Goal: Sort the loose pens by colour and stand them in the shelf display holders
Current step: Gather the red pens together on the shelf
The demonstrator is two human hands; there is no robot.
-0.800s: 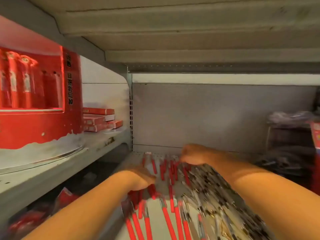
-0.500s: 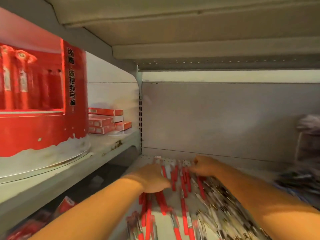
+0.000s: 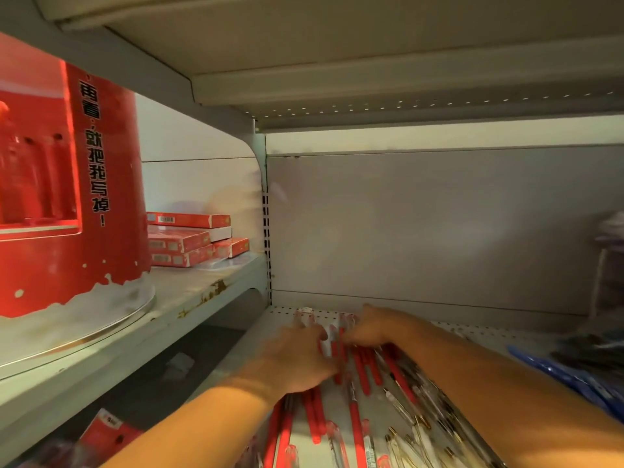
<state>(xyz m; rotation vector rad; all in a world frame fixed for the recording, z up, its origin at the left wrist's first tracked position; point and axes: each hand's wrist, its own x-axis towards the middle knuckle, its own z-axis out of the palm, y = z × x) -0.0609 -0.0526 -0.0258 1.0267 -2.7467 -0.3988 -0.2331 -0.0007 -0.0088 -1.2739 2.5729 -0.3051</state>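
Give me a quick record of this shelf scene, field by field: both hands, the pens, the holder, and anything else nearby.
Place: lower shelf, pens not yet in a holder
Left hand: over the red pens, fingers blurred, grip unclear
Right hand: at the back end of the red pens, grip unclear
Red pens: lying loose, running front to back
Dark pens: loose pile right of the red ones
Blue pens: far right, blurred
Display holder: red, on the upper left shelf
Red boxes: stacked beside the holder
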